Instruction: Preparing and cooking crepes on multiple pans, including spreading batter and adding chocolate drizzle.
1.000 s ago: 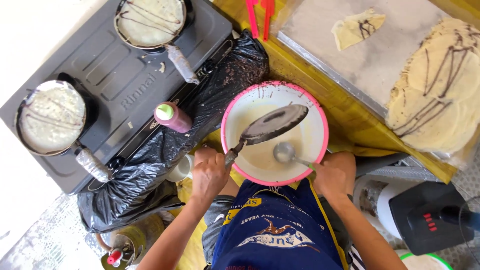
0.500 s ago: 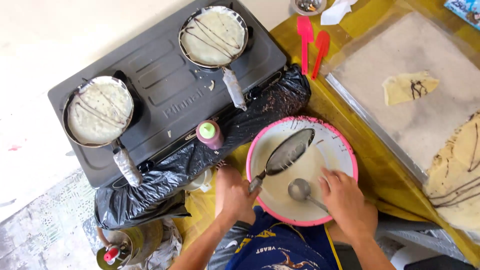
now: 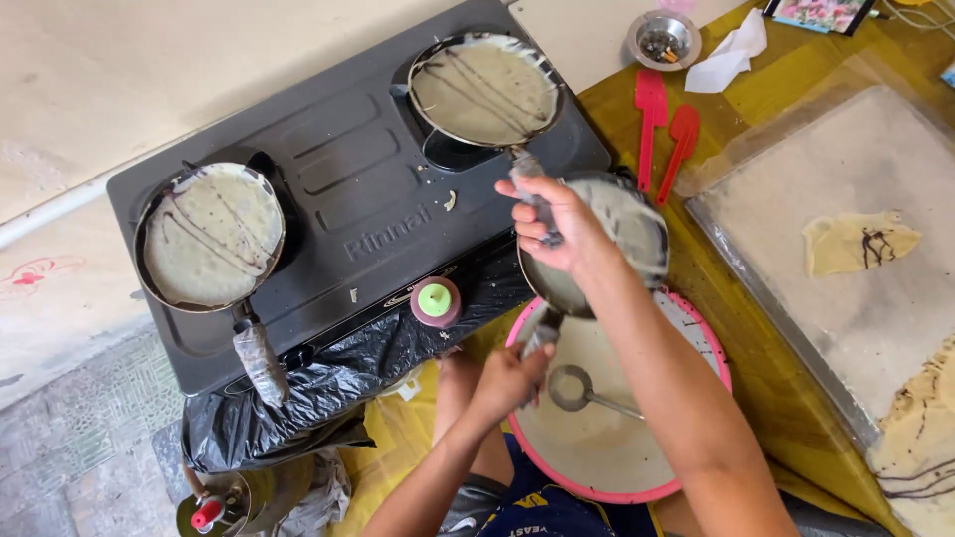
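Our left hand [image 3: 502, 383] grips the batter pan [image 3: 597, 244] handle over the pink bowl's [image 3: 711, 343] rim; our right hand [image 3: 552, 221], lifted off that rim since, closes on the far pan's handle [image 3: 525, 169]

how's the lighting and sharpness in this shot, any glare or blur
Head view: soft, even daylight, with only faint shadows under the pans. Mild sheen on the black stove and the black plastic bag. The right hand and the batter-coated pan it grips look slightly motion-smeared; the crepe in the left pan stays sharp.
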